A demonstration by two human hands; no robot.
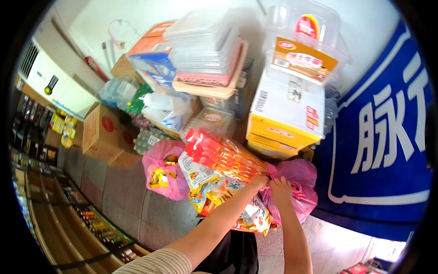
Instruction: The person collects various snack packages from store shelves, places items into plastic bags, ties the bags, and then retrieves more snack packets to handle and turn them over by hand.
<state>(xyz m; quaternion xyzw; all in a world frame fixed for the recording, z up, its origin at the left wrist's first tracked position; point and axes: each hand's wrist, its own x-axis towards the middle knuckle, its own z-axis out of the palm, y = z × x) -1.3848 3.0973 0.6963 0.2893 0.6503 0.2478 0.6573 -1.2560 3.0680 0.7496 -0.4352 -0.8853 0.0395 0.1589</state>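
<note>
A pink plastic bag (pixel 303 176) sits at the right, bulging, its contents mostly hidden. My left hand (pixel 259 181) is closed at its left edge, pinching the pink plastic. Close beside it, my right hand (pixel 280 187) has its fingers bent onto the gathered plastic of the same bag. Just left of my hands lie long red-and-orange snack packets (pixel 228 157). Under my left forearm are several colourful snack bags (pixel 221 189), piled together. Another pink plastic bag (pixel 148 160), open at the top with yellow packets inside, stands farther left on the floor.
Yellow-and-white cartons (pixel 287 109) topped by a clear plastic tub (pixel 315 23) stand behind. Stacked clear containers (pixel 205 50) and a cardboard box (pixel 100 132) are farther left. A blue sign (pixel 378 137) borders the right, and wooden shelves (pixel 50 228) the lower left.
</note>
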